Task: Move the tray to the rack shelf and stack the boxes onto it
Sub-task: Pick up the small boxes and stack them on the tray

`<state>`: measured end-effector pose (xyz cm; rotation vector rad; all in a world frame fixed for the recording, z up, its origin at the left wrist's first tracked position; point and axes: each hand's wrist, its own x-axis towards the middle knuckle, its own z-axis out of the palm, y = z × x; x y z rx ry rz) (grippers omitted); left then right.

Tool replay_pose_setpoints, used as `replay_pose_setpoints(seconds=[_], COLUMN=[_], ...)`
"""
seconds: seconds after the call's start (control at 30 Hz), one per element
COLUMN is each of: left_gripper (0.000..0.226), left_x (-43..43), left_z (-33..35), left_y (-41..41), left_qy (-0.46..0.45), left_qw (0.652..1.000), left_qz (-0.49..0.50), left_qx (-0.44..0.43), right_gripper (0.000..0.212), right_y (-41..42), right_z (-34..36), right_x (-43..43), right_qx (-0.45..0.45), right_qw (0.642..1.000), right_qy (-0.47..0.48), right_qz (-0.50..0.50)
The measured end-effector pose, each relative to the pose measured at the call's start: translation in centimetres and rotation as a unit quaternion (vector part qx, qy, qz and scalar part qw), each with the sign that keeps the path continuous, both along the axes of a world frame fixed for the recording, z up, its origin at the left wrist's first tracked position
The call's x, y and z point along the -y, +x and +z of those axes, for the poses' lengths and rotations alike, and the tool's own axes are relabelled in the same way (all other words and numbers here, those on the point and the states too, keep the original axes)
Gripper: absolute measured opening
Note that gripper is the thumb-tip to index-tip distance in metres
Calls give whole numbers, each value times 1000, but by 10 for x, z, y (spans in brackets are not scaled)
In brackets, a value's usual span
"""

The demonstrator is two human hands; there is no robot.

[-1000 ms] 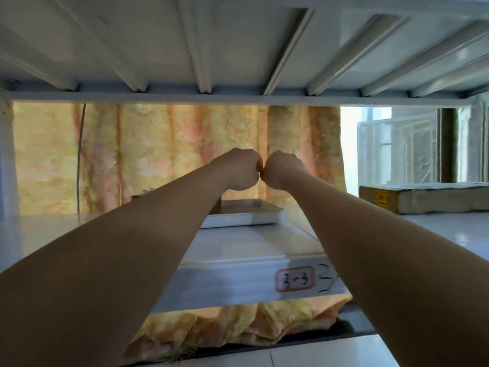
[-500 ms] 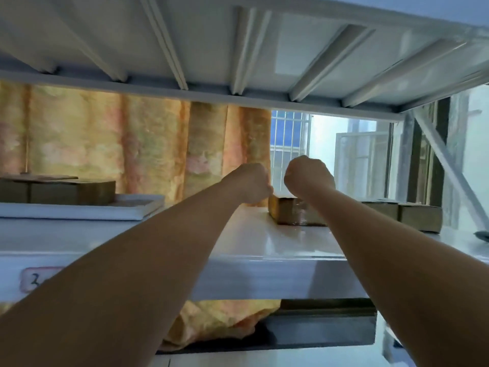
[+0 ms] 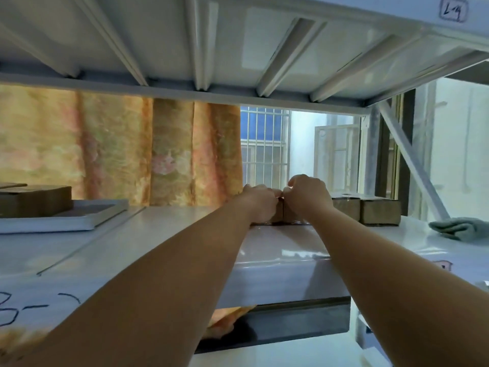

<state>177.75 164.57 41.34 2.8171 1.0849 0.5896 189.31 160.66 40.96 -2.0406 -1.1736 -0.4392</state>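
At far left a white tray [image 3: 79, 221] lies flat on the white rack shelf [image 3: 164, 234], and a brown box [image 3: 35, 201] sits on it, with the edge of another box just behind at the frame's border. Behind the shelf hangs an orange patterned curtain [image 3: 119, 147]. Handwritten marks show on the shelf's front lip at lower left (only partly in frame). Both bare arms reach across the shelf toward its back. The left hand [image 3: 260, 203] and right hand [image 3: 308, 198] meet side by side, knuckles touching, on top of a brown box [image 3: 280, 215] that stands on the shelf near the barred window [image 3: 264, 147]. The fingers curl down over the box's near top edge, but whether they actually clamp it cannot be told from here. Just right of the hands, two more boxes [image 3: 366, 210] stand in a row, touching each other, well apart from the tray. Further right a grey cloth [image 3: 460, 227] lies crumpled on the shelf, beside a slanted white brace [image 3: 412, 162]
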Motion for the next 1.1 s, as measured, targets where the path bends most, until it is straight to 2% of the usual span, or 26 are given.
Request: replay_pose_setpoints(seconds=[0.23,0.43,0.6,0.73,0.83,0.97,1.1], left_gripper=[48,32,21,44,59,54,57], left_x=[-11,-12,-4,4,7,7,7], left_z=[-8,-11,-11,-7,-6,-7,-6], left_y=[0,-1,-6,-13,-10,-7,-11], left_qy=[23,20,5,24,41,71,74], left_qw=[999,998,997,992,989,986,982], left_qz=[3,20,44,98,141,146,154], left_qx=[-24,53,67,69,31,49,83], right_gripper=[29,35,43,36,32,29,37], right_y=[3,0,-4,-6,-7,-9,-12], right_z=[-6,-8,-9,-9,-9,-7,-8], right_x=[1,2,9,10,11,13,11], right_qx=[-13,7,52,63,57,44,43], right_qw=[1000,999,996,995,996,997,996], right_qy=[-20,-48,-76,-68,-59,-44,-67], right_qz=[6,4,6,22,38,42,37])
